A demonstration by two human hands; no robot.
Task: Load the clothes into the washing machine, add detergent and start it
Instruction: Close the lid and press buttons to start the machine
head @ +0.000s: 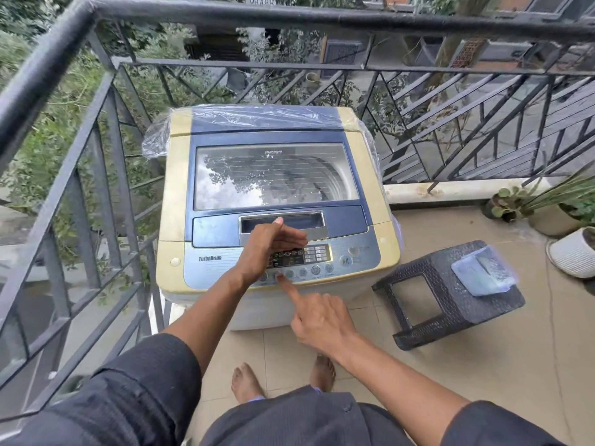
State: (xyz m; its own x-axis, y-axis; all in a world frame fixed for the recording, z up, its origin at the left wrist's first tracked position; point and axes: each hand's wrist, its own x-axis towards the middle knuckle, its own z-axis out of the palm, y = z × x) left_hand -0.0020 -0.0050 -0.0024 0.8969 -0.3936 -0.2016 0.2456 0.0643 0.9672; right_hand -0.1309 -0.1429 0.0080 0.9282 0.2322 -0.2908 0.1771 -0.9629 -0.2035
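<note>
On balcony, at washing machine (277, 201) w/ lid down, my right hand (318, 320) clenched except index on a low panel button (278, 276), left hand (273, 246) released above display; risk: wrong neighbouring button.

The tiled balcony floor (450, 375) carries the washer (277, 194) by the railing corner, a dark stool (450, 291) just right of it, 2 pale pots (576, 252) with plants at the right edge, and 2 bare feet (246, 383).
</note>
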